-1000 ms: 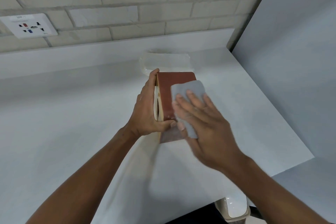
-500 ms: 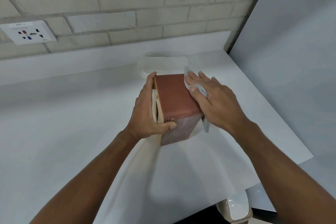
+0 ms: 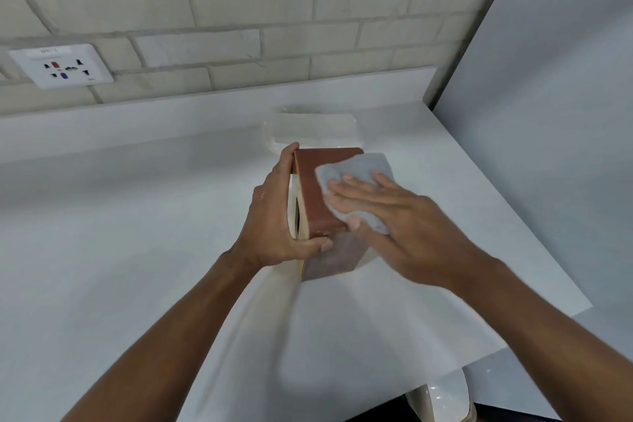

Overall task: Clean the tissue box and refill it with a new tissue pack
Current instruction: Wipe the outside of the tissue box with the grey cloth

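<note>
Pointing lengthwise at brick wall (image 3: 274,10): reddish-brown rectangular tissue box (image 3: 317,192), left hand (image 3: 274,219) gripping, flat right hand (image 3: 404,223) pressing grey cloth (image 3: 366,168) atop; white counter (image 3: 120,233) spreads leftward.

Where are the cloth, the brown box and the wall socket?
cloth (image 3: 363,166), head view, its far bare corner.
brown box (image 3: 312,191), head view, its top face.
wall socket (image 3: 61,67), head view, its white plate.

Smooth reddish-brown leather-look tissue box (image 3: 315,192), soft grey cloth (image 3: 370,164), matt white counter (image 3: 137,216), rough pale brick wall (image 3: 239,10)
</note>
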Demonstrator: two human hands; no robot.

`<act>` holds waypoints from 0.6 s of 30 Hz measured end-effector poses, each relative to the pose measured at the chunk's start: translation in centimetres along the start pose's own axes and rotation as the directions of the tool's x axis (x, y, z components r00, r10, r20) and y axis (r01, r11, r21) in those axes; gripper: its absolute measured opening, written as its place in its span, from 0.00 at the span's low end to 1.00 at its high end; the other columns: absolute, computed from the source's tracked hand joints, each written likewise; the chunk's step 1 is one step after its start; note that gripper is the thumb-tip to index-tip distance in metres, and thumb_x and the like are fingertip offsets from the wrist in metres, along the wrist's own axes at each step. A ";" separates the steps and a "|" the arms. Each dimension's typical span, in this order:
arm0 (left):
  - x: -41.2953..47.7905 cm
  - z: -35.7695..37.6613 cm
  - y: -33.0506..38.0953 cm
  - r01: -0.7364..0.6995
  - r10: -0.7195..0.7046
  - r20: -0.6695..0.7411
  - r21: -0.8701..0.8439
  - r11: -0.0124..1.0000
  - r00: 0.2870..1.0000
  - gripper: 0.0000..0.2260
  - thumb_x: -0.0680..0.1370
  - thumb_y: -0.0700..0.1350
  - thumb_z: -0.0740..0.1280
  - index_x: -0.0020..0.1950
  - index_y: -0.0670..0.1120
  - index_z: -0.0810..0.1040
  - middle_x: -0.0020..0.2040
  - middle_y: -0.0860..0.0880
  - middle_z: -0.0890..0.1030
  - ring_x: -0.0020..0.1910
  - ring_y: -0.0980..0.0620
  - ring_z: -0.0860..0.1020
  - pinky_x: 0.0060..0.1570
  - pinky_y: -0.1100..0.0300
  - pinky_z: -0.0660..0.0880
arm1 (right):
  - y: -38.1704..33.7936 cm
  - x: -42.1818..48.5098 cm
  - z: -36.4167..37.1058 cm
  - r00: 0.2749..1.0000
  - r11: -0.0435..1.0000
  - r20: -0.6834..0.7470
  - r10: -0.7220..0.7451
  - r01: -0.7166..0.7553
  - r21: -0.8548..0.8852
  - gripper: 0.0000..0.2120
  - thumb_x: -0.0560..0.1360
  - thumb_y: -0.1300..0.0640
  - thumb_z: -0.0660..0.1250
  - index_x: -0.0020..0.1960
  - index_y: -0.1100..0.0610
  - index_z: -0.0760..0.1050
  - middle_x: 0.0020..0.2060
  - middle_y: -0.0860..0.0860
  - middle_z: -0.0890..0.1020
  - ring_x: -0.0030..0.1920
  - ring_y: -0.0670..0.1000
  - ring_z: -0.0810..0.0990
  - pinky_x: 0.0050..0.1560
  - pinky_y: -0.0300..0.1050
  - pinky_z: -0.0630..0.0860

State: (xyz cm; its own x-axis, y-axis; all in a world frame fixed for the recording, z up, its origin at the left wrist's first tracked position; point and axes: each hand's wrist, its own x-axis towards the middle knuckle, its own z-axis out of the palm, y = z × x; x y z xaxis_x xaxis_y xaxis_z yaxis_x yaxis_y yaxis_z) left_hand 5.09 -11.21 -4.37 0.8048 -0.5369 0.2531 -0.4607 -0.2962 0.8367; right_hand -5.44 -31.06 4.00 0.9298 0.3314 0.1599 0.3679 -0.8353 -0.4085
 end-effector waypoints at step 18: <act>0.0 -0.1 0.1 -0.002 0.001 0.009 0.056 0.998 1.000 0.61 0.61 0.69 0.75 0.84 0.46 0.49 0.74 0.49 0.74 0.72 0.44 0.74 0.67 0.37 0.72 | 0.3 1.3 -0.4 0.998 0.999 0.056 0.022 -0.019 -0.042 0.21 0.84 0.51 0.55 0.76 0.52 0.65 0.76 0.45 0.65 0.77 0.41 0.58 0.78 0.47 0.56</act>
State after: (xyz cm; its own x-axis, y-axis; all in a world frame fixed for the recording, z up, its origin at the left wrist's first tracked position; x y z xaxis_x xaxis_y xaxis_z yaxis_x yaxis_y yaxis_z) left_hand 5.07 -11.22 -4.22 0.8008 -0.5443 0.2500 -0.4824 -0.3387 0.8078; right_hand -4.12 -31.05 4.50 0.9361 0.3371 0.1005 0.3495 -0.8591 -0.3738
